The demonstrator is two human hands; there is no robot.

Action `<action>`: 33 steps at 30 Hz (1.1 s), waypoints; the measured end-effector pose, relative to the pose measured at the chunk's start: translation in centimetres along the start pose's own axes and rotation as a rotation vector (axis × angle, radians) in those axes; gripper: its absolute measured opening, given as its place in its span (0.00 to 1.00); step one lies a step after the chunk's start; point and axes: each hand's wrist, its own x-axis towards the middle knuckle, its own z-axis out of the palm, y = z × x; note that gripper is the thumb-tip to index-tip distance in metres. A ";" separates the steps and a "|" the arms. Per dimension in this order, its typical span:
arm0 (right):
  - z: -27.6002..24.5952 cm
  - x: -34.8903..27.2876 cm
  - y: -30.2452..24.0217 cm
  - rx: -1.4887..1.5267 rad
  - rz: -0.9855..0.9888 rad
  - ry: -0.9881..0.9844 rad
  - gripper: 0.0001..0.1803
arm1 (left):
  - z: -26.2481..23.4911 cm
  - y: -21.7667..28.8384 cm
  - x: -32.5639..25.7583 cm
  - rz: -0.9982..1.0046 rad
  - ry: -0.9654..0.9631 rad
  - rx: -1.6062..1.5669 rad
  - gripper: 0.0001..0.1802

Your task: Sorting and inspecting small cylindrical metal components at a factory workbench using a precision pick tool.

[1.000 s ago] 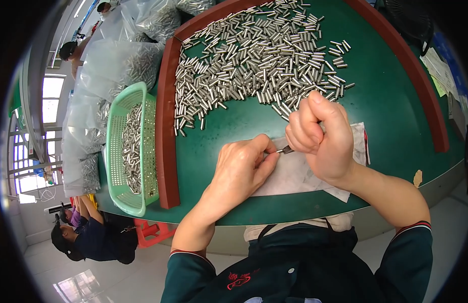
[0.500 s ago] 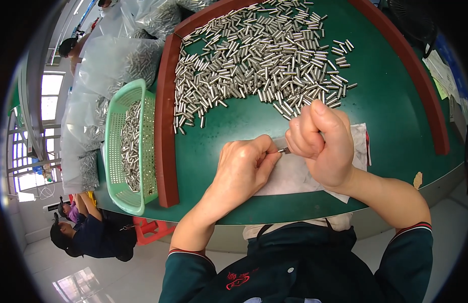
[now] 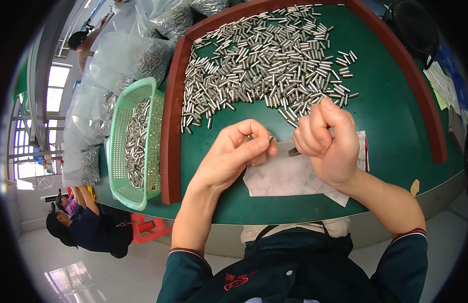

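Observation:
My left hand (image 3: 239, 149) is closed, pinching a small silver metal pin (image 3: 271, 138) between thumb and fingers. Its tip is all that shows. To the right, my right hand (image 3: 329, 141) forms a fist around a small tool whose dark, blocky metal end (image 3: 293, 151) sticks out toward the left hand; the fist hides the remainder. A gap separates pin and tool. Both hands are above a pale, stained cloth (image 3: 279, 179) on the green tabletop (image 3: 213, 202). Beyond them spreads a wide heap of loose silver metal pins (image 3: 264, 65).
Red-brown rails (image 3: 171, 146) border the tabletop at left, back and right. Outside the left rail stands a green plastic basket (image 3: 115, 151) holding more pins. Clear bags (image 3: 122, 55) of pins lie behind it. A dark fan (image 3: 415, 30) is at far right. Co-workers (image 3: 90, 227) are at left.
My left hand has drawn back left and turned, carrying the pin away from the tool end it was touching. My right hand has shifted slightly right, still closed.

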 end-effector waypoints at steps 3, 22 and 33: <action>0.0 -0.3 0.6 0.010 0.010 -0.004 0.24 | -1.0 -0.4 0.4 -0.021 -0.064 -0.377 0.05; -0.2 -0.1 0.7 0.043 0.005 0.068 0.23 | -0.2 -1.7 3.9 0.717 0.314 1.375 0.08; -0.4 -0.2 0.5 0.054 0.048 0.062 0.24 | -1.3 -0.4 1.2 0.061 0.051 -0.079 0.05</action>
